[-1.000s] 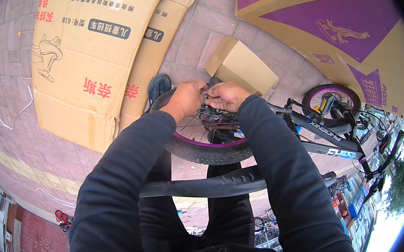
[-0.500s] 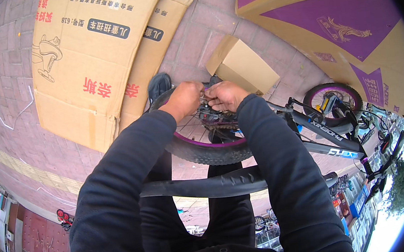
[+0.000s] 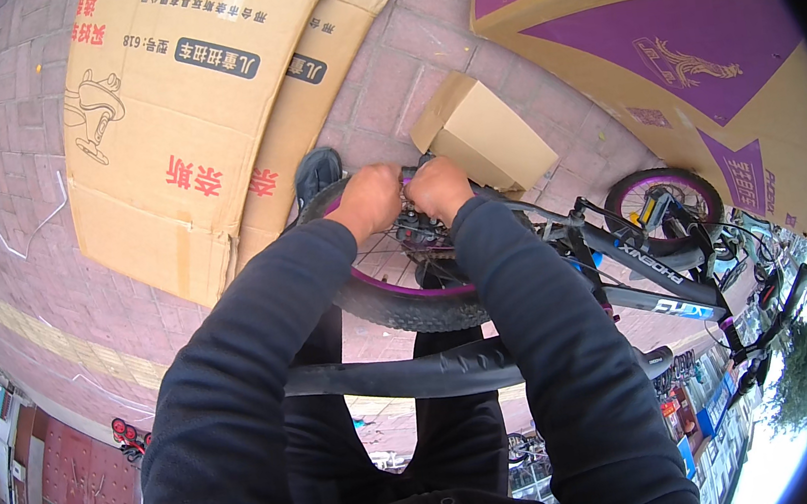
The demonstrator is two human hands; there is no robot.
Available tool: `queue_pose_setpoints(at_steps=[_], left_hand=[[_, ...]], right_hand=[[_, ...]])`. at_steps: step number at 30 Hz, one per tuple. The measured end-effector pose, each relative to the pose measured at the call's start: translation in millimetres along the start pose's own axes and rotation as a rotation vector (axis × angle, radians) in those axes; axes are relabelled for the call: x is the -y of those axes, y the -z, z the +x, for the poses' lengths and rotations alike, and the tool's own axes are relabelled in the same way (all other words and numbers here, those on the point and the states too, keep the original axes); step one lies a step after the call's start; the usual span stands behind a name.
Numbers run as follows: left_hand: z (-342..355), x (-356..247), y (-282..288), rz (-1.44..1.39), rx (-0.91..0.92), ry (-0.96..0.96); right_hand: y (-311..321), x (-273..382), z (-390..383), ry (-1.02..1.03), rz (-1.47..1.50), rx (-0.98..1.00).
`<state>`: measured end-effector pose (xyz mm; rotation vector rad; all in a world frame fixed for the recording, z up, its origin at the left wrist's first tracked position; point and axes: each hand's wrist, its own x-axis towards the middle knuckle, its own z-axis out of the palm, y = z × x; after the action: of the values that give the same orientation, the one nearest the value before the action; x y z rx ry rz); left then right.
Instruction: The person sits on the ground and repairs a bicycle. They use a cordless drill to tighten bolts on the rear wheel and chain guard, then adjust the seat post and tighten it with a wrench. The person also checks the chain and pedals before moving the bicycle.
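A bicycle with a dark frame (image 3: 664, 282) lies tipped over in front of me, its rear wheel (image 3: 401, 315) with a purple rim under my forearms. Both hands meet over this wheel, just beyond the sprockets and derailleur (image 3: 418, 230). My left hand (image 3: 369, 201) is closed, fingertips turned inward toward the other hand. Almost touching it, my right hand (image 3: 439, 189) is curled into a fist-like grip, its knuckles up. What the fingers pinch between them is hidden; a small piece of metal shows in the gap. A long black mudguard (image 3: 409, 377) runs below the wheel.
Flattened cardboard (image 3: 174, 109) lies on the brick paving at the left. A small open carton (image 3: 485, 136) stands just beyond my right hand. The large purple-and-brown box (image 3: 661, 49) fills the far right, next to the front wheel (image 3: 622, 200). A shoe (image 3: 317, 174) is beside the rear wheel.
My right hand has shifted slightly left and rolled over, so its fingers are now tucked out of sight. The left hand has hardly moved. The bicycle stays in place.
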<state>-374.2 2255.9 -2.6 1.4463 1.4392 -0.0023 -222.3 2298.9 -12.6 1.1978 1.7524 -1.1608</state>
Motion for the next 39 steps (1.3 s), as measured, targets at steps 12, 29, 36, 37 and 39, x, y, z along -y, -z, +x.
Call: queue_pose_setpoints(at_steps=[12, 29, 36, 37, 39], left_hand=[[-3, 48, 4, -1.221, 0.449, 0.287], [-7, 39, 6, -1.228, 0.487, 0.465], [0, 22, 8, -1.047, 0.507, 0.495], [0, 23, 7, -1.036, 0.486, 0.445], [1, 25, 3, -1.013, 0.448, 0.343]], right_hand=[[15, 20, -28, 0.123, 0.033, -0.410], [16, 0, -41, 0.628, -0.204, -0.475], [43, 16, -41, 0.326, -0.072, -0.201], [47, 18, -38, 0.281, -0.046, -0.140], [57, 17, -33, 0.052, 0.223, 0.075]])
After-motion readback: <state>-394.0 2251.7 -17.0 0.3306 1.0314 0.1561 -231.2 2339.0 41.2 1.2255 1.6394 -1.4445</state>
